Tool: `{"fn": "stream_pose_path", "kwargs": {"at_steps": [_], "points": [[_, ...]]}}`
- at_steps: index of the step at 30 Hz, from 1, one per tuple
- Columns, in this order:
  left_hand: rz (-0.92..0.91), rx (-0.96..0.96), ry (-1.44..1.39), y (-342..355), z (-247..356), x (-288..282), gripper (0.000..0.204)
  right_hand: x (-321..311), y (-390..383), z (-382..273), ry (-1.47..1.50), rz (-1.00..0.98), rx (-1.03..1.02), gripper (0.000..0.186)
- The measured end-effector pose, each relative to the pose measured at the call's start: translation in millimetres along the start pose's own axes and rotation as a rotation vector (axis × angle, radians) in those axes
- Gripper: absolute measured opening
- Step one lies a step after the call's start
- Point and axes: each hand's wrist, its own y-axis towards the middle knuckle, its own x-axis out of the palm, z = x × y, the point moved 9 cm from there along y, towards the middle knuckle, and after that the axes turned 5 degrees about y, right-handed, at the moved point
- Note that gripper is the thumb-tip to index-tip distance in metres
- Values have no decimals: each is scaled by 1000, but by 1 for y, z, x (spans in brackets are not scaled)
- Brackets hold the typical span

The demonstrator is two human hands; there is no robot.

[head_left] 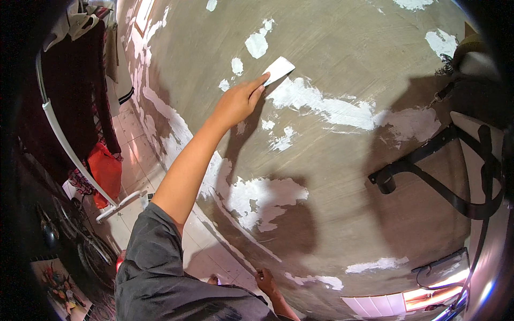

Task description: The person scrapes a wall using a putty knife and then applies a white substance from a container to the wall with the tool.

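Note:
My left hand (241, 101) is closed on a white flat scraper (279, 69), held against a grey plastered wall (342, 208) at the upper middle. A broad streak of white filler (326, 107) runs rightward just below the scraper, with smaller white patches around it and lower down. My right hand (266, 282) is at the bottom middle near the wall's lower edge, fingers curled; what they hold, if anything, is too small to make out. My left forearm casts a shadow on the wall.
At left stands a white clothes rail (75, 150) with dark garments and a red bag (104, 171) over a tiled floor (139, 155). At right a black metal bracket with straps (428, 144) juts out, a hanging bag (471, 59) above it. A pink-lit opening (423, 299) shows at lower right.

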Motion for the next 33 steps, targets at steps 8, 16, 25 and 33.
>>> {"fn": "stream_pose_path", "kwargs": {"at_steps": [8, 16, 25, 33], "points": [[-49, -34, -23, -72, -58, 14, 38, 1, -2, -19, -2, -1, 45, 27], [9, -23, -68, -57, -47, 23, 38, 1, -17, 6, -27, -21, 93, 28], [96, 70, -10, -9, -8, -8, 36, 7, -11, -2, 26, -27, 119, 30], [-99, -40, 52, -91, -35, 36, 40, 8, -12, -1, -15, -8, 73, 28]]}}
